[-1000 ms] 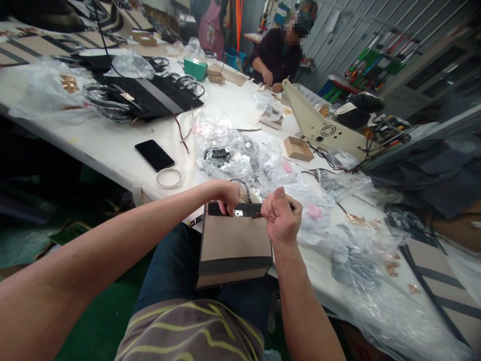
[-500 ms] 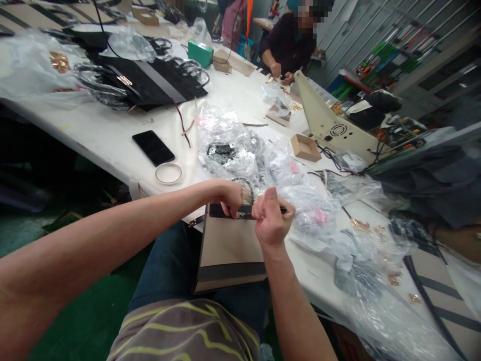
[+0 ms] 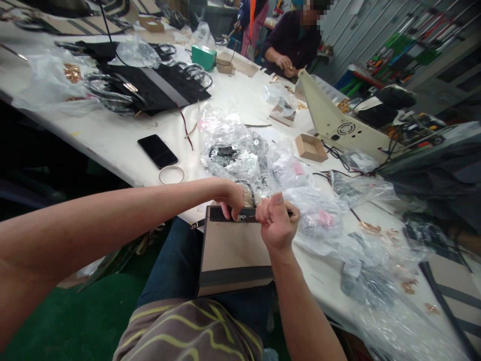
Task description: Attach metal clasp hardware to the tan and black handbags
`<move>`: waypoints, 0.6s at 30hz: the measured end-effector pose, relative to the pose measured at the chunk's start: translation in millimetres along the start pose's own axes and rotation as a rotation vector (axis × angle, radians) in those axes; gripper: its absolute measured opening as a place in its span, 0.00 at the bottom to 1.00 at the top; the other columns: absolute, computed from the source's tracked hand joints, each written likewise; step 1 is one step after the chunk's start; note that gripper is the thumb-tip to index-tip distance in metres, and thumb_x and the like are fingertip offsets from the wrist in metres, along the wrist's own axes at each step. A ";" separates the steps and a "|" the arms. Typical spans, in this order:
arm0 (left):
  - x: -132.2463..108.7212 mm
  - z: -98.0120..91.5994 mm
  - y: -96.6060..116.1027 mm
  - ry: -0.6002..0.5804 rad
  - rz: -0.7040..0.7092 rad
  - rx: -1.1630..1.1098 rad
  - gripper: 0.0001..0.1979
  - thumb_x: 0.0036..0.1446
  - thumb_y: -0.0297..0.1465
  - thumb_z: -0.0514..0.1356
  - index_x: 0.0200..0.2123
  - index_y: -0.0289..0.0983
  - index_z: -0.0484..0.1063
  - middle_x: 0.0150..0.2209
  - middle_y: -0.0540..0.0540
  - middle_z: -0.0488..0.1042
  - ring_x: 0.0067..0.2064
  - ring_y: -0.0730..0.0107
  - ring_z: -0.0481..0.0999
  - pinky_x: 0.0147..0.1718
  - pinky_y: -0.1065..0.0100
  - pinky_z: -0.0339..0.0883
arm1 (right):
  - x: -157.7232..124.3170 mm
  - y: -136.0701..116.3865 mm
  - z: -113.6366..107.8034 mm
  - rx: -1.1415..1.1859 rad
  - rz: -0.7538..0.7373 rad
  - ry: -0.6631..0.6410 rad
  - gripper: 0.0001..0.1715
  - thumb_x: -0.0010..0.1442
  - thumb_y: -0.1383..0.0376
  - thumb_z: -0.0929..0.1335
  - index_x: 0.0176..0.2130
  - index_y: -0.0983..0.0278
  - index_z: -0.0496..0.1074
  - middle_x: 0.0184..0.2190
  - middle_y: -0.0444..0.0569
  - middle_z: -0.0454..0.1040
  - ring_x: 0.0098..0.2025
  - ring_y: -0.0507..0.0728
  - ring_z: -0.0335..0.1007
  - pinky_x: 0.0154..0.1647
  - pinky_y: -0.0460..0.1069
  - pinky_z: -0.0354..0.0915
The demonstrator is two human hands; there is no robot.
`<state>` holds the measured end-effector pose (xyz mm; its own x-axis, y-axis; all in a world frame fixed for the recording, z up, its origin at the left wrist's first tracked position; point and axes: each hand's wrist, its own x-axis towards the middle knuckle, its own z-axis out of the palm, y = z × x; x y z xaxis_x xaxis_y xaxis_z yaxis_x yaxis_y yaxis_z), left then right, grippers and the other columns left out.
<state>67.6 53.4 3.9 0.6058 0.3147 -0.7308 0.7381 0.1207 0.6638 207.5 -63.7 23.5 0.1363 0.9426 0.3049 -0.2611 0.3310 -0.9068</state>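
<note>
At the near edge of the tabletop [image 3: 233, 95], over the person's lap, a tan and black bag [image 3: 233, 248] is resting beneath the two hands, its dark upper band facing up. On that band a small holed metal plate [image 3: 242, 218] is showing just beside the fingertips of the left hand [image 3: 233, 198]. The fresh change is happening right there: compared with a second ago, the right hand [image 3: 278, 220] is sitting closer to the left, and its thin dark tool [image 3: 252, 217] is now reaching the plate instead of stopping short of it. That is bringing tool and plate together at one spot, so the work, as I judge it, is shifting from lining up to acting on the plate itself.

The right hand is clenching in a fist around the tool, its thumb standing up. The left hand is bending its fingers down onto the band; whether they are pinching the plate or merely pressing beside it, I cannot tell, and the tool's very tip is too small to read. Beyond the hands, clear plastic bags [image 3: 240, 168] are lying bunched, with a phone [image 3: 158, 150] lying to their left. Farther off, a co-worker's hand [image 3: 284, 62] is working separately.
</note>
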 end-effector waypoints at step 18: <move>-9.6 14.1 22.5 -0.061 0.000 0.154 0.14 0.41 0.18 0.73 0.32 0.34 0.76 0.38 0.43 0.80 0.48 0.47 0.88 0.45 0.55 0.89 | -15.8 -13.2 -4.7 0.079 -0.047 -0.074 0.35 0.76 0.52 0.71 0.22 0.61 0.60 0.19 0.37 0.53 0.18 0.48 0.50 0.20 0.50 0.42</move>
<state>82.6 39.8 23.6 0.6193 0.2560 -0.7423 0.7721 -0.0264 0.6350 213.2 -83.2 29.3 0.0798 0.9256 0.3701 -0.3313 0.3748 -0.8659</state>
